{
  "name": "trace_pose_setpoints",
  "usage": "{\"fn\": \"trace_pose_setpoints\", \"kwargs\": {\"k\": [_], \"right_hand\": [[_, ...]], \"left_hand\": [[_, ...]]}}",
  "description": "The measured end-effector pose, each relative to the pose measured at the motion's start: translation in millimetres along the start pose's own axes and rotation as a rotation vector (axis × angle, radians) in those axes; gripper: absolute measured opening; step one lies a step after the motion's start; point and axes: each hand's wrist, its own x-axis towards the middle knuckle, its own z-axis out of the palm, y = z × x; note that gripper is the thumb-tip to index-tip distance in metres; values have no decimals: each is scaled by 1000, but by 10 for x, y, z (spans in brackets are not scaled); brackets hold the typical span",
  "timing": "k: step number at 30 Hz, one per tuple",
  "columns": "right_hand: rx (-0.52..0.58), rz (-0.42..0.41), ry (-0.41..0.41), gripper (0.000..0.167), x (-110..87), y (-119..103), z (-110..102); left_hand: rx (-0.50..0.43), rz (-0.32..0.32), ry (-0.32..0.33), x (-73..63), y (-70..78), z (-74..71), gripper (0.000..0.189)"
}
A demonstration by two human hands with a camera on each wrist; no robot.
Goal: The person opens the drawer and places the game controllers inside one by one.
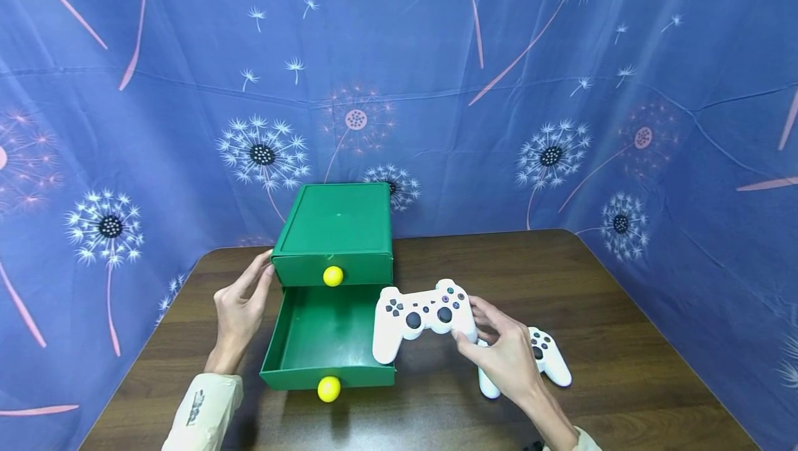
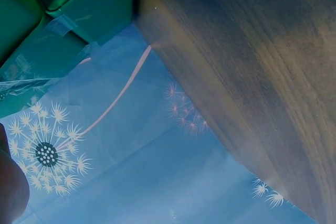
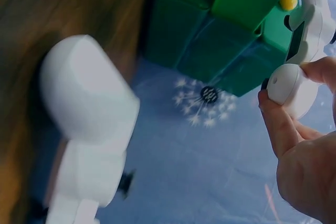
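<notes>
- Head: right hand (image 1: 501, 350), right of centre, grips white controller (image 1: 427, 314) at frame centre; left hand (image 1: 242, 312), left of centre — fingers extended, touching green box (image 1: 337, 222).
- Left wrist: box upper left; grip unclear here.
- Right wrist: pinched controller upper right — second controller (image 3: 89, 98) left.

The open lower drawer (image 1: 364, 377) can be entered from above at its near end; the upper drawer (image 1: 368, 269) covers its far end and the held controller (image 1: 430, 311) crowds its right. Farther right, a second controller (image 1: 553, 366) blocks low passage, while the table (image 1: 499, 264) offers room beyond.
</notes>
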Motion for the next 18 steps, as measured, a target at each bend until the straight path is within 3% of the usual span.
{"fn": "trace_pose_setpoints", "kwargs": {"k": [8,18], "right_hand": [[29,-43,-6,56,49,-197,188],[20,-31,-44,54,59,-405,422]], "left_hand": [[12,-1,0,-4,-23,-5,48],[22,13,9,-4,-41,1,46]]}}
